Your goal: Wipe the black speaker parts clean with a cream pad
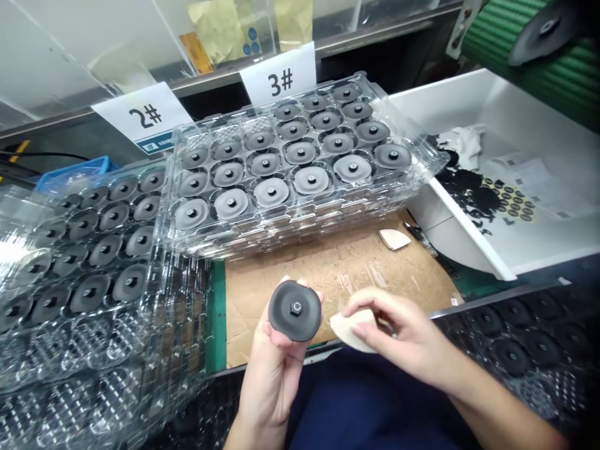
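A round black rubber disc (281, 315) with a small hub at its centre rests face up in my left hand (276, 362). The fingers wrap round its edge from below. My right hand (398, 331) pinches a cream-coloured wedge-shaped pad (349, 328), just right of the disc and apart from it. A similar cream pad (394, 239) lies on the brown board (300, 269) beyond my hands. Behind the board stands a stack of clear plastic trays (300, 215), the top one holding rows of like black discs.
More clear trays (98, 337) with black discs stand at the left. At the right, a white bin (478, 231) holds black scraps and stickers. A green ribbed roller (529, 62) overhangs the upper right. Paper signs 2# (145, 119) and 3# (281, 78) stand at the back.
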Motion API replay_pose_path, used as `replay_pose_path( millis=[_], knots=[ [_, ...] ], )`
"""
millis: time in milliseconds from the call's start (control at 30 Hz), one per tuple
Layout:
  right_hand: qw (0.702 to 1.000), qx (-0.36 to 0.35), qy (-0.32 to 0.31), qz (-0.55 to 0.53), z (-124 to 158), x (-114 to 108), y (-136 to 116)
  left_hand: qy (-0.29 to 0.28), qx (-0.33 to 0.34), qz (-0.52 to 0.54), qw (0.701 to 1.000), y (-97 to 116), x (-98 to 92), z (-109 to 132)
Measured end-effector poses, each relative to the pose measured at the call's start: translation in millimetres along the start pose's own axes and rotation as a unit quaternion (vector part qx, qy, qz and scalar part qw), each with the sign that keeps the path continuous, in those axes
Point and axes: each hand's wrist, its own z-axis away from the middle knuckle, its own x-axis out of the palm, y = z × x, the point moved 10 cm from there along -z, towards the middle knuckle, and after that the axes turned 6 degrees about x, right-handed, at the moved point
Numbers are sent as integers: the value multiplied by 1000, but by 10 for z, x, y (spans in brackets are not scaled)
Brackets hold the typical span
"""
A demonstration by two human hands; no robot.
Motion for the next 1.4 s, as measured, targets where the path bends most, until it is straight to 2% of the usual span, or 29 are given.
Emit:
replay_pose_path(
  millis=[100,167,233,300,367,433,500,533,633,700,733,800,833,900,933,967,1067,1100,1233,1267,1367,1400],
  knots=[
    [986,-161,30,15,-44,-124,-597,-34,2,-5,999,-22,83,12],
    [978,-208,-4,20,-80,-45,-751,-39,10,-12,999,-20,67,2],
    [986,-154,-66,1,-144,119,-548,-21,12,-6,1000,-33,-23,-20],
    [994,-51,-92,-7,-166,262,-86,-2,-5,19,1000,-86,-128,-39],
    [998,27,-64,10,-131,317,409,14,-32,46,998,-166,-215,-46],
    [998,60,-19,28,-79,309,756,19,-48,63,997,-223,-249,-44],
    [997,72,8,33,-54,274,891,13,-54,66,996,-249,-226,-37],
    [996,76,25,31,-60,222,873,6,-54,63,997,-253,-197,-33],
    [993,76,94,9,-119,-20,520,-16,-43,44,998,-241,-91,-15],
    [991,37,129,-10,-160,-136,102,-28,-34,32,998,-232,-29,5],
    [991,-10,134,-17,-171,-154,-149,-33,-37,27,998,-240,-10,21],
    [990,-92,106,3,-177,-77,-560,-31,-55,18,998,-276,-16,56],
    [991,-112,72,18,-186,11,-677,-23,-63,12,998,-293,-41,73],
    [992,-108,-16,56,-224,227,-731,-8,-69,-2,998,-301,-98,92],
    [992,-97,-40,73,-245,295,-711,-10,-63,-7,998,-292,-106,94],
    [991,-96,-37,87,-264,312,-702,-15,-58,-11,998,-283,-105,92],
    [986,-119,64,100,-264,163,-738,-24,-62,-19,998,-285,-104,79],
    [986,-119,70,89,-250,142,-735,-19,-67,-21,997,-288,-118,74],
    [993,-86,-66,37,-211,308,-668,2,-78,-44,996,-275,-155,59],
    [994,-84,-55,36,-219,282,-669,-3,-74,-50,996,-263,-130,54],
    [990,-126,59,37,-228,99,-765,-36,-66,-51,996,-234,-1,50],
    [986,-145,74,34,-205,80,-803,-40,-66,-46,996,-223,25,56]
  ],
)
